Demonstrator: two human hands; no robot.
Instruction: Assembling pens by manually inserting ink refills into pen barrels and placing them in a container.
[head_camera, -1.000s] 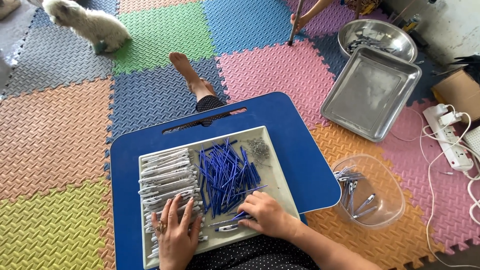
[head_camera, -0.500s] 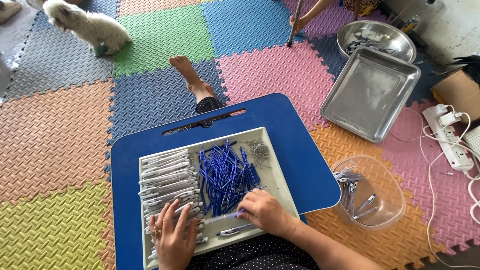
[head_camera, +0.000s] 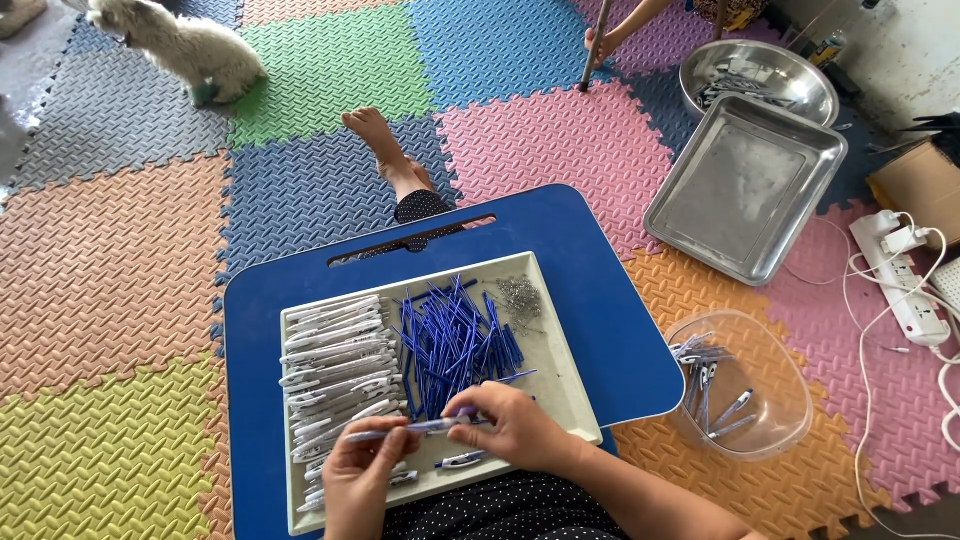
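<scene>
My left hand (head_camera: 358, 478) and my right hand (head_camera: 508, 425) together hold one pen (head_camera: 410, 427) level over the near end of a cream tray (head_camera: 560, 345). The left fingers pinch its white barrel end; the right fingers grip its blue end. The tray rests on a blue lap table (head_camera: 600, 300). A row of white pen barrels (head_camera: 330, 355) fills the tray's left side. A heap of blue refills (head_camera: 450, 340) lies in the middle, and a small pile of metal springs (head_camera: 520, 297) sits at the far right corner.
A clear plastic bowl (head_camera: 760, 420) with several finished pens stands right of the lap table. Beyond it lie a steel tray (head_camera: 745, 185) and a steel bowl (head_camera: 760, 75). A power strip (head_camera: 905, 285) with cables lies at right. A white dog (head_camera: 185, 45) sits far left.
Both hands lifted from the tray's near end and came together, now holding a pen between them. The dog shifted slightly.
</scene>
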